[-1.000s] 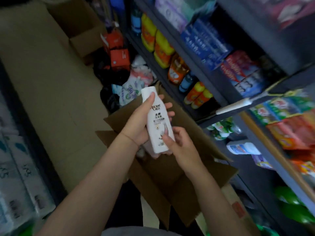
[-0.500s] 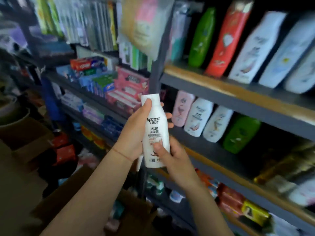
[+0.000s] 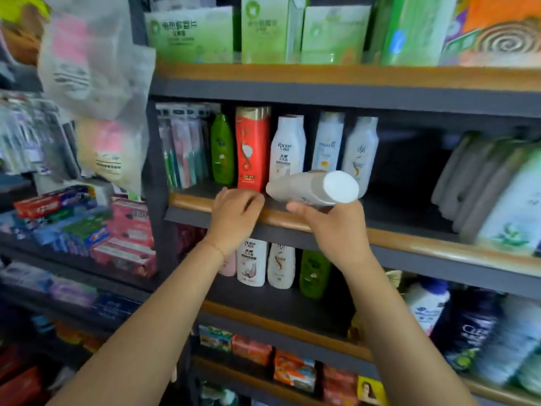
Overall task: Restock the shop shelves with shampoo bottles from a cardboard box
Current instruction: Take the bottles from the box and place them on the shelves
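1. The right hand [image 3: 336, 230] grips a white shampoo bottle [image 3: 313, 187], tipped on its side, base toward us, just over the shelf [image 3: 409, 240] lip, not yet standing.
2. The left hand [image 3: 235, 212] rests curled on that lip, holding nothing.
3. A matching white bottle [image 3: 288, 150] already stands behind; dark space remains to its right.
4. The box isn't visible, so I can't tell what's left.

A dark shelf [image 3: 409, 212] with a wooden front lip [image 3: 409, 240] runs behind the right grip [image 3: 336, 230]. Just beyond the grip stand a white Raclen bottle [image 3: 288, 150], a pale blue bottle [image 3: 328, 142] and another white bottle [image 3: 361, 148]. Left of the grip stand a red bottle [image 3: 252, 148], a green bottle [image 3: 222, 150] and toothbrush packs [image 3: 183, 148]. Far right of the grip, large white bottles [image 3: 509, 200] lean.
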